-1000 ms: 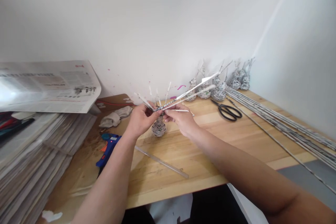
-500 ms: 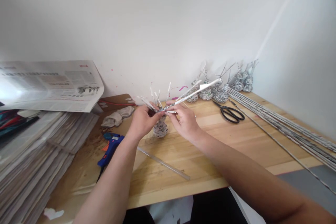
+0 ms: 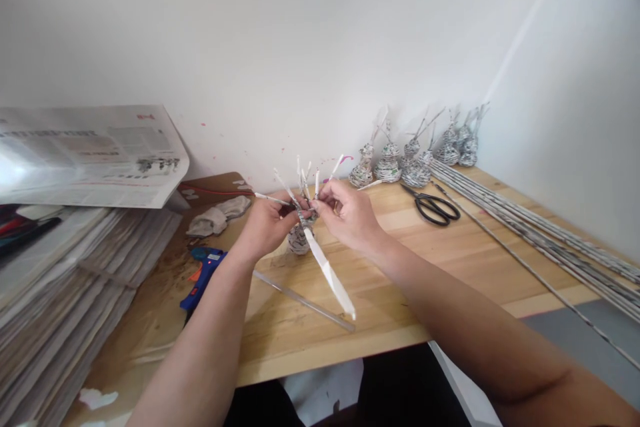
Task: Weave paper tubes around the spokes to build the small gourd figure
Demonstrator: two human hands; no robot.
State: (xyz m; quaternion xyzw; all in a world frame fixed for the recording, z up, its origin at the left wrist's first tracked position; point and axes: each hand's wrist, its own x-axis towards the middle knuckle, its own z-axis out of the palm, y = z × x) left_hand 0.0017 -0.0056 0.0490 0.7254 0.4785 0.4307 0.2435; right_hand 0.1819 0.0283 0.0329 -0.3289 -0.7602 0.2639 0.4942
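Between my hands, just above the wooden table, is a small woven newspaper piece (image 3: 299, 240) with a rounded base and several paper sticks fanning up and outward from its top. My left hand (image 3: 267, 223) is closed around its upper left side. A long white paper strip (image 3: 327, 267) runs from the weave down toward me, its far end in the air. My right hand (image 3: 347, 213) pinches at the sticks on the right side of the top. The fingers partly hide the neck of the piece.
A clear glue stick (image 3: 305, 300) lies in front, and a blue glue gun (image 3: 203, 277) is beside my left forearm. Black scissors (image 3: 434, 205), finished woven pieces (image 3: 387, 163) and long paper rods (image 3: 525, 220) are at right. Stacked newspapers (image 3: 100, 287) stand left.
The long white strip has swung from pointing up and right to pointing down toward me. My right hand has shifted to the piece's top right. My left hand still holds the piece.
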